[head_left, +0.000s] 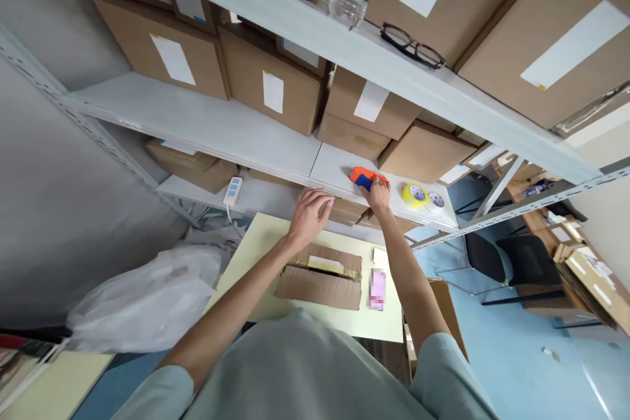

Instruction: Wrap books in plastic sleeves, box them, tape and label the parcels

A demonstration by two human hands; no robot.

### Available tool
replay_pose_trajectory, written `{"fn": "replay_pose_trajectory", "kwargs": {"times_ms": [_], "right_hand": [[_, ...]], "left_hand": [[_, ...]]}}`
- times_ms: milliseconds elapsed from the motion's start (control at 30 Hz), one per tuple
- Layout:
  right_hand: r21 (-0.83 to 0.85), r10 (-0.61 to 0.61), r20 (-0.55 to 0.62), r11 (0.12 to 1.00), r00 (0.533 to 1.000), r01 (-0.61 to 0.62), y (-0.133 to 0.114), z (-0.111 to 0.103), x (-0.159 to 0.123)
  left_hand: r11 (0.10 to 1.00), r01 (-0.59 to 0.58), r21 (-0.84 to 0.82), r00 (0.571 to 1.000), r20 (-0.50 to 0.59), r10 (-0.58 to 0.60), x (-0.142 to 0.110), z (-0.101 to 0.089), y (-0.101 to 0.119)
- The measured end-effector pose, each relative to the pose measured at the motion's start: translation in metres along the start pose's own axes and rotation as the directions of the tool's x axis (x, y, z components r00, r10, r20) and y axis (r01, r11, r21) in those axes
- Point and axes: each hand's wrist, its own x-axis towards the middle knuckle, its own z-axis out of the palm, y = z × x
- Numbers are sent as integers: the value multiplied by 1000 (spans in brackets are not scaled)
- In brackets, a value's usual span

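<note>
Right hand (378,195), right of center, gripping an orange-and-blue tape dispenser (362,178) at the shelf (335,163); left hand (308,215), center, empty, fingers loosely spread. Lower center, carton (319,287): flaps folded in, some tape present; the seam apparently remains incompletely covered.

Right of the centre, the right hand (380,195) holds an orange and blue plastic object (361,177) at the white shelf (332,167), near a yellow tape roll (414,195). At the centre, the left hand (308,215), fingers bent, is above a pale yellow table (388,327) with a brown cardboard box (317,289).
</note>
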Motion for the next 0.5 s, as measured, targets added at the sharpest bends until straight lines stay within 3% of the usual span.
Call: {"fn": "replay_pose_trajectory", "kwargs": {"times_ms": [100, 200, 333, 500], "right_hand": [[-22, 25, 51, 999, 998, -24, -4, -2, -12], [-94, -25, 106, 995, 994, 35, -14, -8, -42], [-122, -191, 109, 971, 975, 204, -33, -18, -113], [-72, -391, 97, 915, 915, 398, -65, -35, -204]], "left_hand": [[999, 33, -23, 999, -39, -34, -18, -16, 0], [996, 74, -55, 995, -62, -77, -41, -37, -2], [977, 181, -117, 981, -50, -187, -68, -67, -1], [944, 258, -204, 965, -2, -264, -87, -96, 12]]}}
